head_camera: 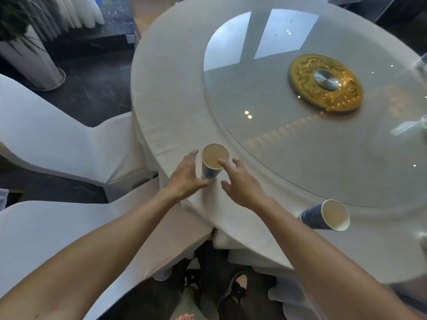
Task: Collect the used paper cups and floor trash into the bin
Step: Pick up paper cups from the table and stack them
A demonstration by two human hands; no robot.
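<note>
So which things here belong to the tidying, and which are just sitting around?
For the job: upright blue paper cup between both hands; second blue paper cup farther right.

Just there: round glass turntable, gold centre disc, white covered chairs.

Both forearms are bare up to the edge of the picture, so no sleeves show. The left hand [184, 175] and the right hand [240, 184] wear no gloves, and no rings, watch or bracelet can be seen on them. Below, the person wears dark trousers [159, 299] and a black shoe [233, 291] with an open top.
</note>
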